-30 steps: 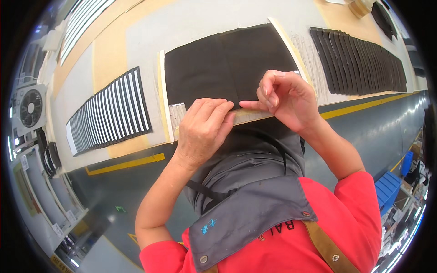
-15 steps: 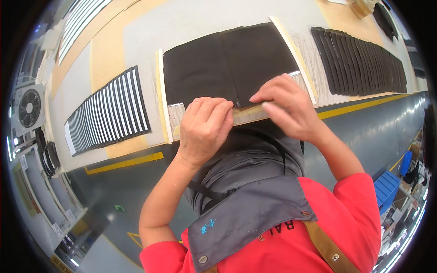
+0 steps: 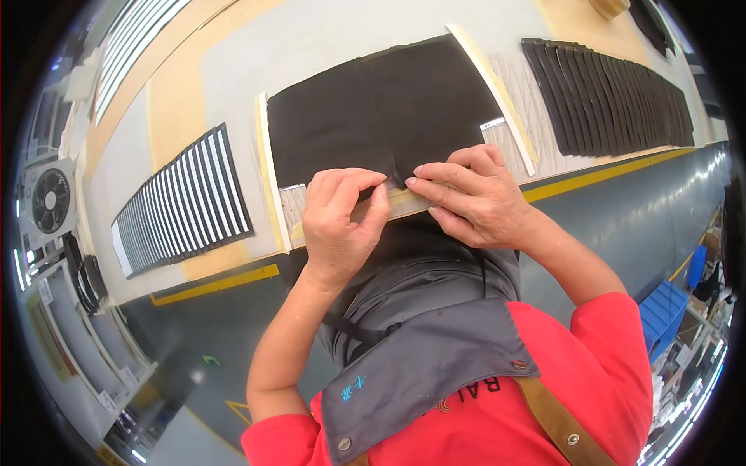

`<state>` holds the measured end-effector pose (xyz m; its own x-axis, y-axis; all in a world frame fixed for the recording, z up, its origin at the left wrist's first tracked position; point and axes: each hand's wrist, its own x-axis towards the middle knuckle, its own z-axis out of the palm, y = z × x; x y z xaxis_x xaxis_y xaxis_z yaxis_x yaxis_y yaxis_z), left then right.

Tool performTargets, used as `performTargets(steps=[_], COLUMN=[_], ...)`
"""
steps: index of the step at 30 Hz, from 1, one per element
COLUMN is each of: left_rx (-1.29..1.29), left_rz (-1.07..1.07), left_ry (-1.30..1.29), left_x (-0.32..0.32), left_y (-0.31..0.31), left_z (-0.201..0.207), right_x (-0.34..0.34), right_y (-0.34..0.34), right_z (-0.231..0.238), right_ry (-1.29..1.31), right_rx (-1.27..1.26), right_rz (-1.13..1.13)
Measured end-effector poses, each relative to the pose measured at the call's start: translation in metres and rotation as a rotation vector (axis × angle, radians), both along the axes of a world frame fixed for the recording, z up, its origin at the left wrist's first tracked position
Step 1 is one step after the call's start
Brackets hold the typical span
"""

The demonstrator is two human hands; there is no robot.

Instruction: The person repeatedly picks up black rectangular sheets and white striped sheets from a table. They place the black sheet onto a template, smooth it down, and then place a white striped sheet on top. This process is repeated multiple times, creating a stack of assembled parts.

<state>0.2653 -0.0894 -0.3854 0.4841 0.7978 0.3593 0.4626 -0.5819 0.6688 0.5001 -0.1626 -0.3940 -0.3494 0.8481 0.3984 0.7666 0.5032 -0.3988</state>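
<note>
A black fabric panel (image 3: 334, 116) with a seam down its middle lies flat in front of me between two white strips. My left hand (image 3: 342, 221) is closed in a pinch at the panel's near edge, beside the seam, with dark fabric showing between thumb and index finger. Just right of the seam, my right hand (image 3: 482, 198) rests its fingertips against the same edge. Its thumb sits lower, apart from the fingers. Any small item under the fingertips is hidden.
A fanned row of black-and-white striped pieces (image 3: 186, 202) lies left, and overlapping black pieces (image 3: 606, 101) lie right. The left white strip (image 3: 270, 171) and right white strip (image 3: 493, 97) flank the panel. The table edge is close to my waist. A fan (image 3: 51, 200) stands far left.
My right hand has moved left and down to the seam, its fingertips now at the panel edge. The left thumb and index finger show more of a gap behind their tips.
</note>
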Motion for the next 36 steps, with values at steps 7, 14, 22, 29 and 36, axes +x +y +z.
performTargets(steps=[7, 14, 22, 29, 36], left_rx=[0.071, 0.217, 0.236, 0.238, 0.218], left_rz=[-0.032, -0.079, -0.096, -0.104, -0.099], left_ry=[0.008, 0.047, 0.057, 0.067, 0.055], left_x=[0.0010, 0.0008, 0.0016, 0.0023, 0.0027], left_y=[-0.0014, 0.0014, 0.0024, 0.0025, 0.0016], left_z=[-0.0039, -0.0078, -0.0073, -0.0054, -0.0044], right_x=[0.0008, 0.0003, 0.0024, 0.0007, -0.0010], right_y=[-0.0003, -0.0005, -0.0002, -0.0005, -0.0010], right_z=[0.0007, -0.0014, -0.0009, -0.0036, -0.0064], right_ry=[-0.014, -0.004, -0.013, -0.025, -0.015], right_rx=[0.002, -0.006, 0.033, 0.071, 0.091], right_rz=[0.000, -0.001, -0.001, -0.011, -0.018])
